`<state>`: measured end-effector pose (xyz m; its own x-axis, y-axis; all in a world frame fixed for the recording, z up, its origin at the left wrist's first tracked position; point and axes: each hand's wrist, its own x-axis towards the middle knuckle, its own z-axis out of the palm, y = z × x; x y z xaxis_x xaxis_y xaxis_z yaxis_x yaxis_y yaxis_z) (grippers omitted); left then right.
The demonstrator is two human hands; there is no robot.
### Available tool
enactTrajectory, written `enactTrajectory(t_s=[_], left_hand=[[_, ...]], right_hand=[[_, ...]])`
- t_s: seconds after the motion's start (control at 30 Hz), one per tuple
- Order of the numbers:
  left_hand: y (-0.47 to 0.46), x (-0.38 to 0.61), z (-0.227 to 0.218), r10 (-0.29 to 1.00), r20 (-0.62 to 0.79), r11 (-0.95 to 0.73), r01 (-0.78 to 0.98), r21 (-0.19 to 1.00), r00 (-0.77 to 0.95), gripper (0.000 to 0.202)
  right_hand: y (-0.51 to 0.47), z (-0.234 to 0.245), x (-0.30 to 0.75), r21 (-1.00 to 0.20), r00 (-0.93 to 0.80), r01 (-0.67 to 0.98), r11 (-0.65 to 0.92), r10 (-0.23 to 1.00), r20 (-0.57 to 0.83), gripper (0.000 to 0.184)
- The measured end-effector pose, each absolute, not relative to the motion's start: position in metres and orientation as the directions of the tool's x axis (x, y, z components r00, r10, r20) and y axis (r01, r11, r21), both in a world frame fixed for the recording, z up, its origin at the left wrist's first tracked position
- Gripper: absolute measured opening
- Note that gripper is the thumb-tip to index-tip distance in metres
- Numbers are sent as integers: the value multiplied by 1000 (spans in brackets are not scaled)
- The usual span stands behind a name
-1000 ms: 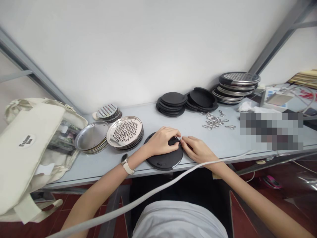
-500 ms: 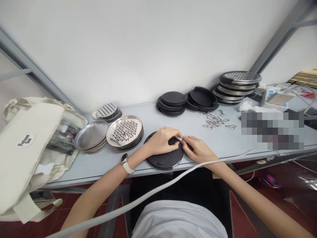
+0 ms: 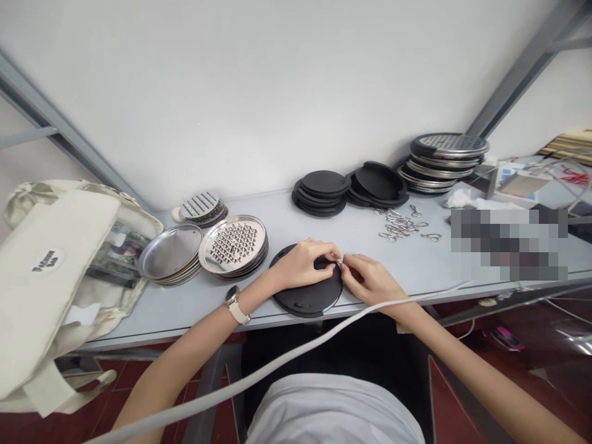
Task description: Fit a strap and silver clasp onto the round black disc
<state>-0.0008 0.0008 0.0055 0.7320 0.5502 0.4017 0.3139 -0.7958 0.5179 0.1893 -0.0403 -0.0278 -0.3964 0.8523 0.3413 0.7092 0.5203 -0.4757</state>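
Note:
My left hand (image 3: 308,264) rests over a round black disc (image 3: 305,301) lying at the table's front edge. Its thumb and index finger pinch one side of a small metal wire clip (image 3: 338,263), mostly hidden between the fingertips. From the right, my right hand (image 3: 367,277) closes its thumb and forefinger on the clip's other side, at the disc's right rim. Similar loose wire clips (image 3: 401,227) lie in a scattered heap beyond my right hand. Left of the disc stands a stack of round metal grater plates (image 3: 234,243).
Plain metal discs (image 3: 171,253) and smaller slotted plates (image 3: 201,208) are stacked at the left, near a cream bag (image 3: 65,271). Black round parts (image 3: 324,188) and black holders (image 3: 377,184) stand by the wall. Assembled graters (image 3: 446,160) are piled behind right. A white cable (image 3: 277,373) crosses in front.
My fingertips have shifted slightly around the wire clip, and less of its bright metal shows now. The disc and the stacks stay where they were.

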Motion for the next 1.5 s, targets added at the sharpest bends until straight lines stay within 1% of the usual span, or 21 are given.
enactTrajectory(t_s=[0.13,0.3,0.5,0.63,0.8,1.07,1.27,1.5], left_hand=[[1,0,4,532,415,-808,296,509,738,20],[1,1,3,571,396,-796,366,482,719,20],[0,0,2,587,396,-765,325,556,706,25],[-1,-1,2,574,378,-757,295,582,727,26],[-1,0,2,541,370,-788,302,536,755,24],[-1,1,5,518,393,-838,357,413,760,17],[0,2,6,492,407,-855,339,393,770,16],[0,2,4,477,413,-861,318,398,776,26]], right_hand=[[-40,-28,190,-503,-402,689,522,853,334,21],[-38,-30,189,-494,-410,693,525,851,329,23],[-36,-35,189,-433,-401,738,517,852,336,26],[-36,-34,189,-428,-405,735,526,847,345,30],[-37,-30,189,-448,-404,726,522,851,336,32],[-35,-33,189,-437,-414,728,528,847,334,30],[-36,-32,189,-408,-425,730,548,832,357,28],[-35,-34,190,-393,-447,724,567,819,360,28]])
